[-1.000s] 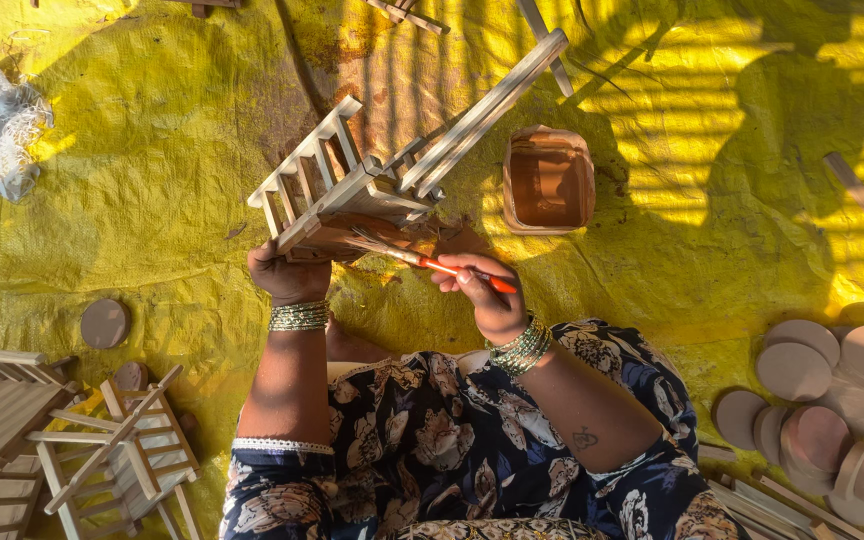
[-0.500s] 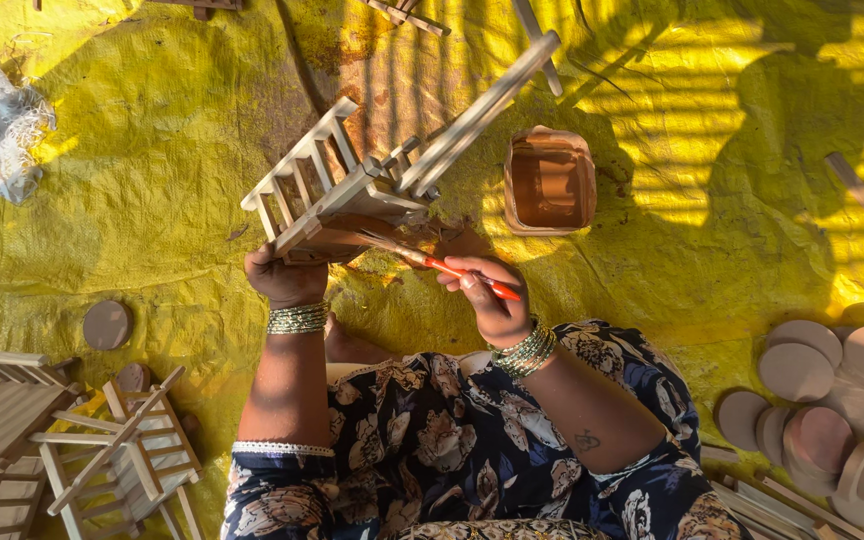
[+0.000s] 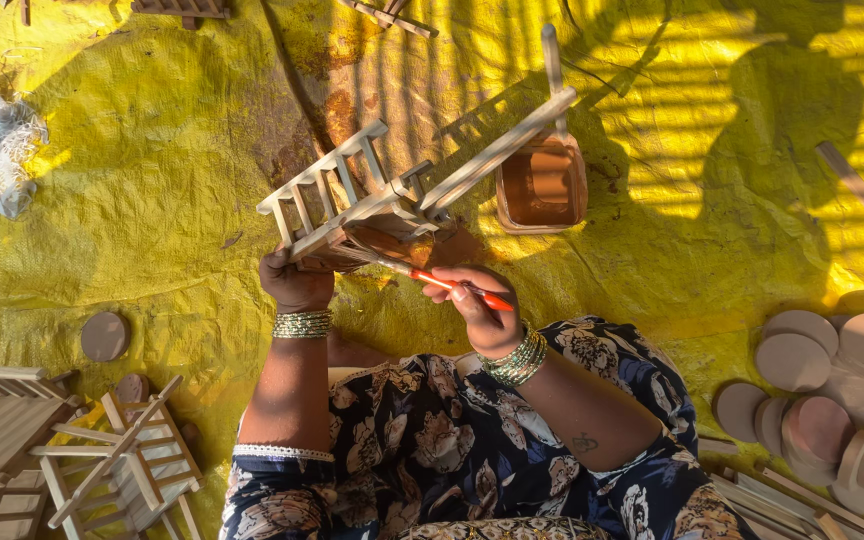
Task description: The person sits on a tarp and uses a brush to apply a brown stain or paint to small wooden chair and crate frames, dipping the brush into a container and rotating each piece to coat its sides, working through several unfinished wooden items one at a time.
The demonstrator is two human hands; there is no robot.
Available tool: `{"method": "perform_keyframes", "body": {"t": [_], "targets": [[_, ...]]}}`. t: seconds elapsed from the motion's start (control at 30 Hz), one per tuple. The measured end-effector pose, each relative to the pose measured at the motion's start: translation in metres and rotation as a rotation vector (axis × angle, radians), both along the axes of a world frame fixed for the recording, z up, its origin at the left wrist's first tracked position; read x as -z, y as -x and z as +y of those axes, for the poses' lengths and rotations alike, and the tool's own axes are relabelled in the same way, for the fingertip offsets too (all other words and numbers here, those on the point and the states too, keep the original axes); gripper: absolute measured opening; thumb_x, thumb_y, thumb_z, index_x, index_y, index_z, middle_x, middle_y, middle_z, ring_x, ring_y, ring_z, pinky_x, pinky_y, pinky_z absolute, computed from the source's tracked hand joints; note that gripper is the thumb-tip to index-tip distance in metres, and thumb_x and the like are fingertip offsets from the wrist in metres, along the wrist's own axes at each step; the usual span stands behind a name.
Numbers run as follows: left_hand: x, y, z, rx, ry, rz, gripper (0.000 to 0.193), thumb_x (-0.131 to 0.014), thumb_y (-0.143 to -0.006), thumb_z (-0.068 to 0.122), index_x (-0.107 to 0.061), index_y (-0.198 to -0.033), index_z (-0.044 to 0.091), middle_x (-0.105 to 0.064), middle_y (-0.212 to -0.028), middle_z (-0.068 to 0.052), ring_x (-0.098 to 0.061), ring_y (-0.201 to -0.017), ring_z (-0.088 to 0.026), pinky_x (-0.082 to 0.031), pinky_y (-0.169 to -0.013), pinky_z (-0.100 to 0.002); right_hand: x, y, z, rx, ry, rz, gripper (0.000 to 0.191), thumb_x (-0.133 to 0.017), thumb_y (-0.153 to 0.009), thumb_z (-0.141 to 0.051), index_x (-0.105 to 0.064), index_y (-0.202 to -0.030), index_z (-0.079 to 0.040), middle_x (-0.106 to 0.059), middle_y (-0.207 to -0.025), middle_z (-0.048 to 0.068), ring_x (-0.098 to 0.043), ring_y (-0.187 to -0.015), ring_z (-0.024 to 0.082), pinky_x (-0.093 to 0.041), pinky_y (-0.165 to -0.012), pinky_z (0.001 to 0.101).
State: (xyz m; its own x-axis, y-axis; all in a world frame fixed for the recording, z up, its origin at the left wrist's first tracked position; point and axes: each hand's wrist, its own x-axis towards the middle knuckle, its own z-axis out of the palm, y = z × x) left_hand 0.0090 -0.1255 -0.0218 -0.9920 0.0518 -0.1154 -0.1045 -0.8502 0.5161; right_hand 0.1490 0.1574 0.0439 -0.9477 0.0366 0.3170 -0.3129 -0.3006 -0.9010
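here left hand (image 3: 295, 283) fingers clench the wooden frame's (image 3: 372, 205) lower edge, right hand (image 3: 479, 305) fingers grasping the red brush (image 3: 452, 287).

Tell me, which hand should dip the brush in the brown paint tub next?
Probably the right hand: it already holds the red brush and is nearer the paint tub. The left hand is busy gripping the small wooden frame.

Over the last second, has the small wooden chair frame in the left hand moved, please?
Barely: the wooden chair frame keeps its place beside the square brown paint tub, its long leg still crossing the tub's rim.
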Motion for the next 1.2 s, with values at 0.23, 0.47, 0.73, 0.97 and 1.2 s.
{"method": "perform_keyframes", "body": {"t": [0.23, 0.47, 0.73, 0.97, 1.2], "targets": [[0.003, 0.000, 0.003, -0.037, -0.034, -0.020, 0.044, -0.058, -0.081, 0.030, -0.074, -0.106, -0.003, -0.076, -0.101, -0.015, -0.071, -0.094, -0.032, -0.057, -0.093, -0.047, -0.006, 0.007, -0.001, 0.131, -0.134, 0.035, 0.029, -0.060, -0.106, -0.021, -0.068, -0.121, 0.002, -0.077, -0.103, 0.015, -0.075, -0.092, 0.019, -0.061, -0.083, 0.0312], [-0.002, 0.002, -0.004, -0.044, -0.088, -0.058, 0.042, -0.058, -0.081, 0.029, -0.075, -0.104, -0.002, -0.076, -0.096, -0.013, -0.071, -0.084, -0.031, -0.058, -0.082, -0.043, -0.013, 0.008, 0.001, 0.321, -0.425, 0.096, 0.020, -0.063, -0.104, -0.014, -0.069, -0.115, 0.001, -0.077, -0.102, 0.014, -0.078, -0.090, 0.020, -0.061, -0.079, 0.0294], [0.007, 0.000, 0.007, 0.000, 0.020, 0.044, 0.043, -0.059, -0.085, 0.029, -0.074, -0.105, -0.006, -0.076, -0.096, -0.017, -0.071, -0.086, -0.030, -0.059, -0.084, -0.042, -0.015, 0.002, -0.004, 0.122, -0.097, 0.097, 0.030, -0.057, -0.109, -0.022, -0.066, -0.125, 0.001, -0.077, -0.106, 0.013, -0.073, -0.090, 0.016, -0.061, -0.082, 0.0287], [0.000, -0.001, 0.011, -0.072, 0.048, -0.077, 0.035, -0.057, -0.082, 0.024, -0.073, -0.094, -0.004, -0.076, -0.092, -0.016, -0.074, -0.089, -0.030, -0.061, -0.089, -0.045, 0.011, 0.012, 0.003, 0.117, -0.122, 0.075, 0.023, -0.060, -0.105, -0.014, -0.068, -0.120, 0.002, -0.076, -0.105, 0.013, -0.073, -0.087, 0.015, -0.061, -0.080, 0.0284], [-0.016, 0.003, -0.009, -0.044, -0.039, -0.109, 0.026, -0.053, -0.087, 0.029, -0.062, -0.069, 0.011, -0.059, -0.054, -0.004, -0.058, -0.048, -0.024, -0.051, -0.049, -0.037, 0.014, 0.030, 0.016, 0.306, -0.601, 0.199, 0.014, -0.068, -0.094, -0.005, -0.075, -0.106, -0.005, -0.077, -0.083, 0.008, -0.070, -0.069, 0.012, -0.054, -0.060, 0.0266]]}}
